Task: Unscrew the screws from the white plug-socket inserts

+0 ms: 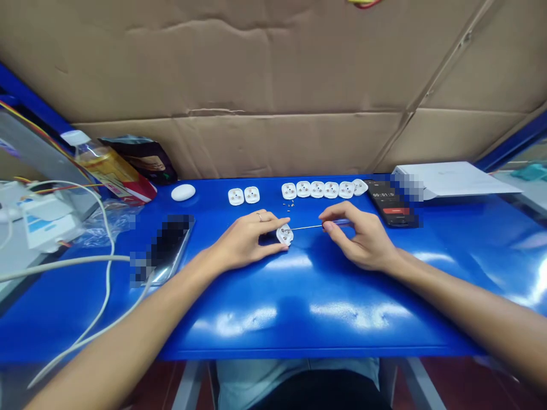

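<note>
My left hand (252, 239) pinches a small white plug piece (282, 234) with metal terminals against the blue table, thumb and fingers at its edges. My right hand (361, 236) is closed round the handle of a screwdriver (307, 228). Its thin shaft lies nearly level, and the tip reaches the metal parts inside the plug piece. Several tiny screws (289, 205) lie loose just beyond my left fingertips. Behind them stands a row of similar white plug pieces (317, 189), with two more (243, 196) to the left.
A phone with a timer (387, 199) and a white box (457, 179) lie at right. On the left are another phone (168, 250), a white oval case (183, 192), a bottle (113, 173) and loose white cables (109, 273). Cardboard (265, 74) walls the back.
</note>
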`<action>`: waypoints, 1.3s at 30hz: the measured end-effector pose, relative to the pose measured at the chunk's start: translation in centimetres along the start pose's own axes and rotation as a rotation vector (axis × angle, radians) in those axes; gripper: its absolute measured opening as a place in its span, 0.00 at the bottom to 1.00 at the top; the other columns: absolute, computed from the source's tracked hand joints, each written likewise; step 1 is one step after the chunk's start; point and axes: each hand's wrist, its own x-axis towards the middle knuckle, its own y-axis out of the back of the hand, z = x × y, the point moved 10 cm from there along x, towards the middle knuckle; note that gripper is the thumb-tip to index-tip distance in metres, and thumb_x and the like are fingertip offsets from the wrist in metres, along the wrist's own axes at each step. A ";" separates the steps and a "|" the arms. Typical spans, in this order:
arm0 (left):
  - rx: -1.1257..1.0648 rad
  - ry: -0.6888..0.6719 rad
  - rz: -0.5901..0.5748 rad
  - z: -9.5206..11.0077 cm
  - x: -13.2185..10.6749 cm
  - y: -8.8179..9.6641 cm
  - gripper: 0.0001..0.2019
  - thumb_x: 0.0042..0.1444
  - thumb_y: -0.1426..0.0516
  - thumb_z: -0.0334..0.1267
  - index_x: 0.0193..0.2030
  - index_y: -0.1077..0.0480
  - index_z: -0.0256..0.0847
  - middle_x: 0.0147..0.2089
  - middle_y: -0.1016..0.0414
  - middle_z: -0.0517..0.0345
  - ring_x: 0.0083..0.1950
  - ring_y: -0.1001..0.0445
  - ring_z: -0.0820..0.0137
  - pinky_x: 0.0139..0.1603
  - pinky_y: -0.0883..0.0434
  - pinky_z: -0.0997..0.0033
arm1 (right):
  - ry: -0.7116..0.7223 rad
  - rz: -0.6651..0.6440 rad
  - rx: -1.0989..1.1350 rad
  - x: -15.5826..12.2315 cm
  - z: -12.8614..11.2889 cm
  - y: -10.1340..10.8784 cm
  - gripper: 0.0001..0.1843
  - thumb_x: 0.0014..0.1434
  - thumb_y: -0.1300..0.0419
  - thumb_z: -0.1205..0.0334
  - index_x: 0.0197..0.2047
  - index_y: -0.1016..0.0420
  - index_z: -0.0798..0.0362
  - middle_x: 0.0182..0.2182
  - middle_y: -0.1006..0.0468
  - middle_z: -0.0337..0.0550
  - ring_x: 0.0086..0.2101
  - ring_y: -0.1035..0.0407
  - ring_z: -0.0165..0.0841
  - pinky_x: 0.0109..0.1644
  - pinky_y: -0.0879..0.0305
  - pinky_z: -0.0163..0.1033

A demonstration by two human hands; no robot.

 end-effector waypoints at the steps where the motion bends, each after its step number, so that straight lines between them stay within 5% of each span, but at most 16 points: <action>1: 0.001 0.001 0.002 0.0 0.0 0.0 0.25 0.65 0.33 0.45 0.67 0.24 0.42 0.53 0.16 0.48 0.53 0.18 0.59 0.56 0.22 0.58 | 0.026 0.002 0.004 0.0 -0.3 0.0 0.05 0.71 0.41 0.62 0.48 0.25 0.48 0.41 0.14 0.45 0.39 0.18 0.39 0.41 0.21 0.43; 10: 0.005 -0.036 0.019 0.1 -0.1 0.0 0.26 0.66 0.33 0.46 0.67 0.24 0.40 0.53 0.17 0.48 0.51 0.19 0.60 0.55 0.22 0.59 | 0.015 -0.006 -0.053 0.1 -0.2 0.0 0.04 0.71 0.40 0.61 0.45 0.24 0.48 0.37 0.14 0.42 0.34 0.19 0.37 0.37 0.23 0.41; 15: -0.007 -0.022 0.016 0.0 -0.1 -0.1 0.25 0.66 0.34 0.45 0.68 0.24 0.43 0.53 0.17 0.49 0.52 0.19 0.60 0.56 0.22 0.59 | 0.071 0.013 0.009 0.0 -0.8 0.2 0.09 0.67 0.39 0.64 0.51 0.25 0.48 0.44 0.15 0.45 0.40 0.18 0.38 0.44 0.20 0.43; 23: 0.011 -0.014 0.005 -0.1 0.0 -0.2 0.25 0.66 0.33 0.46 0.68 0.25 0.41 0.53 0.17 0.48 0.52 0.19 0.60 0.55 0.22 0.59 | -0.045 0.004 -0.032 0.1 0.5 0.0 0.06 0.72 0.41 0.58 0.47 0.23 0.48 0.39 0.14 0.44 0.36 0.19 0.38 0.40 0.23 0.42; 31: 0.031 0.093 -0.003 -1.0 0.3 0.0 0.26 0.64 0.33 0.51 0.64 0.23 0.42 0.50 0.16 0.51 0.50 0.19 0.59 0.53 0.23 0.60 | 0.004 0.032 -0.065 0.2 0.1 0.3 0.06 0.73 0.42 0.62 0.47 0.23 0.47 0.42 0.14 0.45 0.39 0.19 0.40 0.45 0.22 0.44; 35: 0.033 0.104 -0.003 -1.2 0.3 0.2 0.24 0.65 0.34 0.52 0.62 0.22 0.40 0.55 0.17 0.48 0.54 0.19 0.57 0.57 0.24 0.56 | -0.042 0.074 -0.108 0.4 1.2 0.7 0.07 0.73 0.44 0.62 0.49 0.25 0.48 0.43 0.14 0.47 0.42 0.19 0.40 0.48 0.23 0.46; 39: 0.027 0.133 0.014 -1.2 0.3 0.3 0.28 0.64 0.34 0.54 0.65 0.24 0.41 0.62 0.20 0.45 0.62 0.22 0.54 0.65 0.26 0.52 | -0.096 -0.029 -0.094 0.6 3.1 -0.8 0.09 0.75 0.47 0.60 0.52 0.26 0.49 0.48 0.16 0.50 0.47 0.21 0.43 0.53 0.24 0.49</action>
